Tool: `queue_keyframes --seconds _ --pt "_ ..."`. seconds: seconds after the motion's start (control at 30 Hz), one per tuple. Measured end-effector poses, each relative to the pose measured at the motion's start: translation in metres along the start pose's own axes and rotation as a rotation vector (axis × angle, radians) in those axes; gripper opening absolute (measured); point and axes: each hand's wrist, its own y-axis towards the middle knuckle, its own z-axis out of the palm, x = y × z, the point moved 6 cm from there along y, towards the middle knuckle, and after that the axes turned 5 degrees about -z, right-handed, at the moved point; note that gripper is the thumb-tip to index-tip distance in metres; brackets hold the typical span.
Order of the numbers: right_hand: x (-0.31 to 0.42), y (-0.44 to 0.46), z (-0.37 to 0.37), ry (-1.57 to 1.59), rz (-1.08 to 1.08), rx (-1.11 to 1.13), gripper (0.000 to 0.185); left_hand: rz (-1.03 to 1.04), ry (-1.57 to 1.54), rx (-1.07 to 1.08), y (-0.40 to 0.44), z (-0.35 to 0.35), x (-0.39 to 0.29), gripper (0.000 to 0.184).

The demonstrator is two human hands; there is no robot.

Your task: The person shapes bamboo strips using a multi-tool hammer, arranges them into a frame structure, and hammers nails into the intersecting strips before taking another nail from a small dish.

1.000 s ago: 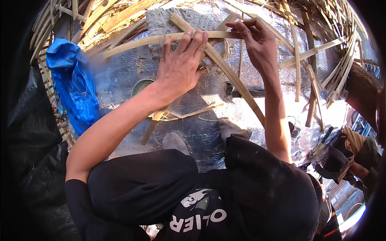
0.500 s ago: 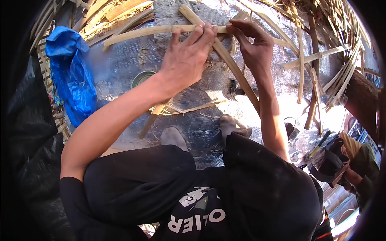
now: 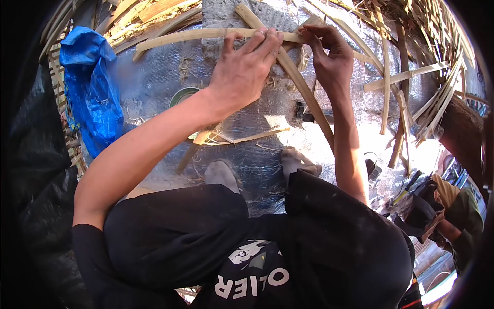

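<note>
A long, pale bamboo strip (image 3: 190, 35) lies across the top of the view, bowed slightly. My left hand (image 3: 244, 69) is closed on its middle, fingers over the far edge and thumb hidden beneath. To the right, my right hand (image 3: 332, 56) pinches the same strip with thumb and fingertips; whether something thin is also between them I cannot tell. Under the strip, a second bamboo strip (image 3: 307, 95) crosses at a slant, running down toward my right forearm. Another short piece (image 3: 312, 20) shows behind my right fingertips.
A grey stone slab (image 3: 218, 15) is at the top. A crumpled blue plastic sheet (image 3: 90, 87) sits at left, a green-rimmed round container (image 3: 182, 96) beside my left forearm. Loose strips (image 3: 386, 77) and a bundle of thin slats (image 3: 453, 77) are at right. Another person's arm (image 3: 450, 229) shows lower right.
Both hands and the strip sit slightly farther right in the view, the strip a little higher. The grip looks the same.
</note>
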Motion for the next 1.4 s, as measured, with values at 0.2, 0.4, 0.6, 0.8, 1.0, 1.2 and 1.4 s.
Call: queue_keyframes --seconds 0.2,0.4,0.6,0.8,1.0,1.2,1.4 --pt "0.01 0.004 -0.002 -0.083 -0.022 0.03 0.012 0.024 0.041 -0.032 0.003 -0.006 -0.002 0.088" --pt "0.13 -0.07 0.059 -0.115 -0.085 0.739 0.02 0.265 -0.16 0.288 0.024 -0.032 0.014 0.034" --pt "0.116 -0.12 0.17 -0.291 -0.505 0.887 0.016 0.367 -0.085 0.312 0.046 -0.027 0.023 0.022" --pt "0.078 -0.108 0.238 -0.491 -0.693 1.009 0.007 0.531 0.096 0.293 0.074 0.006 0.008 0.006" --pt "0.058 -0.103 0.283 -0.494 -0.738 0.805 0.012 0.462 -0.125 0.252 0.07 -0.01 0.015 0.013" --pt "0.046 -0.122 0.289 -0.5 -0.854 0.833 0.011 0.433 -0.149 0.201 0.069 -0.01 0.021 0.014" --pt "0.04 -0.123 0.29 -0.501 -0.721 1.004 0.008 0.416 -0.143 0.16 0.068 -0.013 0.019 0.016"
